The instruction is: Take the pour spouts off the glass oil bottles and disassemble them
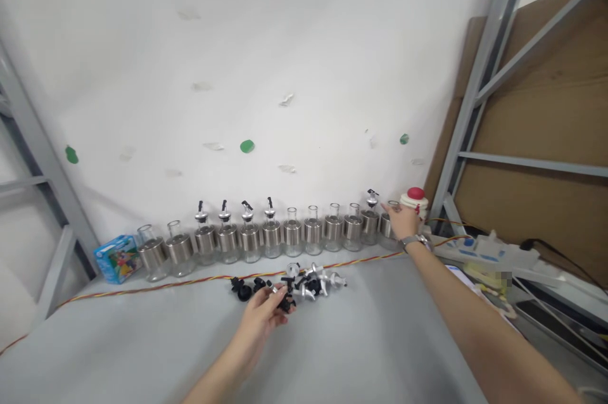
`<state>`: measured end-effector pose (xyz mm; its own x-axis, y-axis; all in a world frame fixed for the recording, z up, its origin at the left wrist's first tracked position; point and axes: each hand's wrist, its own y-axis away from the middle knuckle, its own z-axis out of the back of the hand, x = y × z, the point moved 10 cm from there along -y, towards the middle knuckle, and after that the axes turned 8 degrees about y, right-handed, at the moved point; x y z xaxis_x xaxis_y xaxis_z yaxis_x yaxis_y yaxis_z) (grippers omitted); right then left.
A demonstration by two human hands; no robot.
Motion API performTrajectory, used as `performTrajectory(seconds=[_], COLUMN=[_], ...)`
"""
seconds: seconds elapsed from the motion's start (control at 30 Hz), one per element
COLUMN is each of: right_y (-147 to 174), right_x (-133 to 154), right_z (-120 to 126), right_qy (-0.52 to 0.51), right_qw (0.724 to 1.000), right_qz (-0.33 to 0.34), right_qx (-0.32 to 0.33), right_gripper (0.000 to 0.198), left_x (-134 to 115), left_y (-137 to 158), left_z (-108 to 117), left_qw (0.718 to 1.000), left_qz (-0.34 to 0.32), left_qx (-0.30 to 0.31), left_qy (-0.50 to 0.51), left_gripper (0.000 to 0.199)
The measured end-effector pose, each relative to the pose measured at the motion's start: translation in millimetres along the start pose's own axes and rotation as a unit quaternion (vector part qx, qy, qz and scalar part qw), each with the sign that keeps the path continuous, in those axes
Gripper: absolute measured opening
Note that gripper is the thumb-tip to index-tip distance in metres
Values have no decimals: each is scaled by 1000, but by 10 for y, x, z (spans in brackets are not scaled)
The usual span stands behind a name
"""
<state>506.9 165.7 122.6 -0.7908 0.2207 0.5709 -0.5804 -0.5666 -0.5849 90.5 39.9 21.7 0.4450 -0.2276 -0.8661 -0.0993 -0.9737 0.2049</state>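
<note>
A row of glass oil bottles with brushed steel bands (249,239) stands along the back of the table. Several have silver-and-black pour spouts (269,209) in their necks; others have open necks. My right hand (403,221) is closed around the neck of the rightmost glass bottle (387,230), hiding part of it. At the front, my left hand (264,310) pinches a pour spout (285,303), partly covered by the fingers, beside a pile of loose pour spouts (317,282), some black and some silver.
A blue picture box (116,258) sits at the row's left end. Behind my right hand is a white container with a red top (415,193). A twisted red-yellow wire (190,282) runs across the table. Power strips (503,252) and cables lie at right, below a grey metal frame (489,75).
</note>
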Motion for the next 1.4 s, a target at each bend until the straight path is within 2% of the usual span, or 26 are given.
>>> performTrajectory(seconds=[0.13, 0.27, 0.37, 0.43, 0.5, 0.57, 0.67, 0.7, 0.73, 0.8, 0.93, 1.03, 1.13, 1.3, 1.4], right_y=[-12, 98, 347, 617, 967, 1379, 2050, 2292, 2494, 2733, 2814, 2796, 2805, 2813, 2678], right_x=[-63, -50, 52, 210, 467, 794, 1303, 1447, 1561, 1698, 1819, 1843, 1830, 1779, 1707], right_z=[-45, 97, 249, 267, 205, 119, -21, -78, -89, -9, 248, 293, 224, 158, 233], right_qy=[-34, -88, -148, -201, -259, -310, -385, -409, -417, -413, -334, -280, -274, -286, -303], right_qw=[999, 995, 987, 977, 960, 937, 871, 831, 803, 785, 829, 853, 859, 870, 883], right_qz=[-14, -35, -61, -72, -70, -53, -19, -16, -4, 42, 178, 220, 214, 179, 153], right_qx=[7, 1, -11, 13, 73, 151, 305, 376, 426, 460, 413, 383, 375, 359, 325], right_gripper=[44, 45, 57, 60, 58, 52, 48, 50, 51, 46, 33, 27, 25, 28, 29], left_x=[9, 41, 23, -4, -77, -221, -397, -415, -424, -436, -416, -369, -328, -294, -397], left_y=[-13, -14, -25, -40, -54, -33, 72, 99, 118, 142, 135, 140, 189, 236, 149], left_z=[2, 4, -22, -31, 2, 45, 39, 18, -1, -27, -54, -88, -145, -224, -86], left_qw=[1000, 1000, 1000, 1000, 995, 974, 918, 903, 891, 871, 844, 825, 818, 841, 840], left_qz=[5, 26, 17, -4, -56, -149, -270, -289, -301, -319, -336, -336, -332, -317, -305], left_qx=[5, 1, 16, 27, 20, -2, -22, -18, -14, -13, -12, -2, 10, 24, -29], left_qy=[-11, 14, 16, -12, -78, -171, -289, -317, -340, -375, -419, -454, -470, -437, -449], left_gripper=[34, 35, 36, 39, 43, 46, 43, 40, 36, 25, 14, 20, 26, 29, 22])
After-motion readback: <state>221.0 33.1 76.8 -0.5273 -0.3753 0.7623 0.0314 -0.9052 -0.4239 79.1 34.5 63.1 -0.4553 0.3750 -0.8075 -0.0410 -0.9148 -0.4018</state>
